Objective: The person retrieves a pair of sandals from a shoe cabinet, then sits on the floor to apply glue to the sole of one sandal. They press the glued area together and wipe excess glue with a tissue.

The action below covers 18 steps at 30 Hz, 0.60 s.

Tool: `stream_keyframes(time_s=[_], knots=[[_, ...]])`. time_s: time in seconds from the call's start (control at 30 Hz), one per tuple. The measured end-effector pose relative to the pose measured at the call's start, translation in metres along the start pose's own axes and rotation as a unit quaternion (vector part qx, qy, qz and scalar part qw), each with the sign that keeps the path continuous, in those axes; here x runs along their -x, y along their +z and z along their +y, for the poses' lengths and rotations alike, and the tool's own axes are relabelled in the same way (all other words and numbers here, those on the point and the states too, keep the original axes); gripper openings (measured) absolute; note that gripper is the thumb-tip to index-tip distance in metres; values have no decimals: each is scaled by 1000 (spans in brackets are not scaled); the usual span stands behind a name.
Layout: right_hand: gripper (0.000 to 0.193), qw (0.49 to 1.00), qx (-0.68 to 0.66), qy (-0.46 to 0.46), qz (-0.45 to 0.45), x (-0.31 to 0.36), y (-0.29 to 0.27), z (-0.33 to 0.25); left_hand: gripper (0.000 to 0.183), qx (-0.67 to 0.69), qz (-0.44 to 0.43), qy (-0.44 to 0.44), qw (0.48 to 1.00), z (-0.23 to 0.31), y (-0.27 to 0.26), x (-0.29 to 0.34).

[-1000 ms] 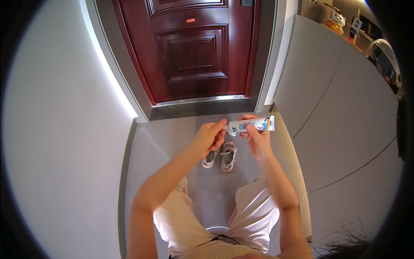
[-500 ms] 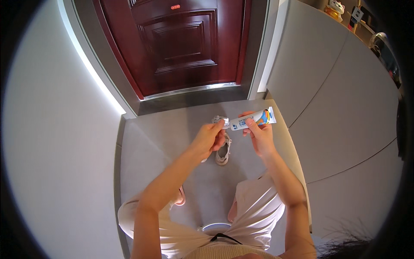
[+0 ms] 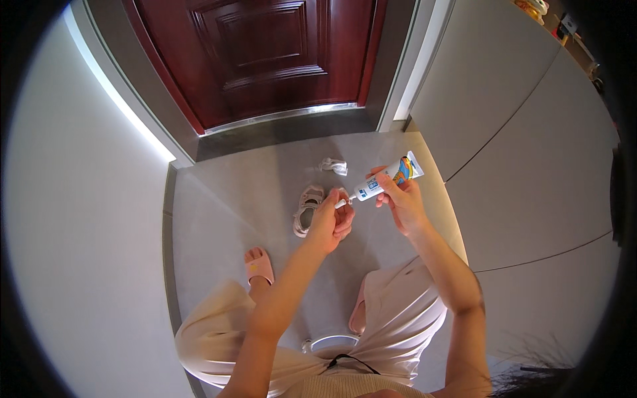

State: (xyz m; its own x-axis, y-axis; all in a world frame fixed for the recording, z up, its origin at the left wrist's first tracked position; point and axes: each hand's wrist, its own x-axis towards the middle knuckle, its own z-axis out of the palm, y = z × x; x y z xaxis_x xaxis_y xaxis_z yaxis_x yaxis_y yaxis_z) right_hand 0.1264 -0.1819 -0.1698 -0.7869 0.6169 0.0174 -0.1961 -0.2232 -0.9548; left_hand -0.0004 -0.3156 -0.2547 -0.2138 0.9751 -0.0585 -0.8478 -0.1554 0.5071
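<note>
My right hand [image 3: 398,199] is closed around a white tube [image 3: 371,188] with blue print and a colourful crimped end, tilted so its thin nozzle points down and left. At that nozzle, my left hand [image 3: 334,222] pinches a small white pointed cap [image 3: 341,203]. Whether the cap still touches the nozzle is hard to make out. Below the hands, a pale strapped shoe [image 3: 308,211] sits on the floor. A second shoe is mostly hidden behind my left hand.
A crumpled white item [image 3: 334,166] lies on the grey floor [image 3: 232,192] beyond the shoes. Ahead is a dark red door [image 3: 265,46]. A grey cabinet [image 3: 524,166] stands at the right, a white wall [image 3: 86,219] at the left. My feet wear pink slippers [image 3: 260,266].
The tube has tilted more steeply, and its nozzle now shows. My left hand has shifted slightly lower, with the white cap visible in its fingers. The left shoe and my left slipper have come into sight.
</note>
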Motion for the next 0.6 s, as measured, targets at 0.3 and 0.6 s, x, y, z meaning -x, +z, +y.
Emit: stream_keyframes(time_s=[0.3, 0.6], knots=[[34, 999, -25, -2, 20, -8, -4, 6, 17, -252, 133, 225, 932, -8, 24, 9], [37, 998, -52, -22, 38, -4, 1, 2, 14, -312, 153, 260, 901, 1, 33, 23]])
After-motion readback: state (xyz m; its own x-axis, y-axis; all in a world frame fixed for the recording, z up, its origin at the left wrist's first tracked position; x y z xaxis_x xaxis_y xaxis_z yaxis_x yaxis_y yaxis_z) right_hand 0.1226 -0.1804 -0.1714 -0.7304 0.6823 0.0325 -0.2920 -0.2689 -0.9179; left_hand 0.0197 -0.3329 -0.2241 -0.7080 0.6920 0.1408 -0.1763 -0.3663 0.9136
